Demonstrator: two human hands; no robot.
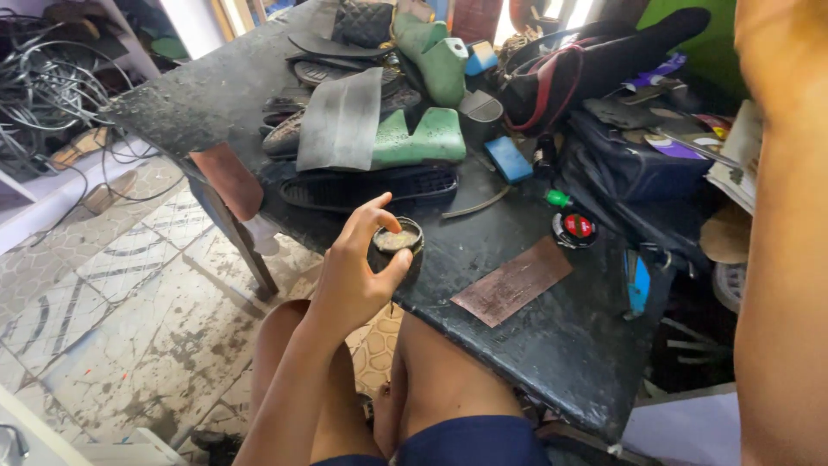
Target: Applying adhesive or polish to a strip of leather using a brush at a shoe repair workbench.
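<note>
The left hand [354, 276] wraps a small round dark tin [398, 248] with pale paste inside, its fingers [369, 214] curled over the far rim and the thumb pressed on the near side. The tin sits at the near edge of the worn black surface [552, 345], just beside a flat brown leather rectangle [514, 281]. A firm hold would keep the open tin upright and level, well in from the edge, so the paste does not tip out. Only the right forearm [780, 259] shows, at the frame's right edge; whether that hand is clenched or released I cannot tell. Further back lie green shoe lasts [423, 138], black rubber soles [362, 185], a blue block [507, 159] and a round red-topped tin [575, 229].
</note>
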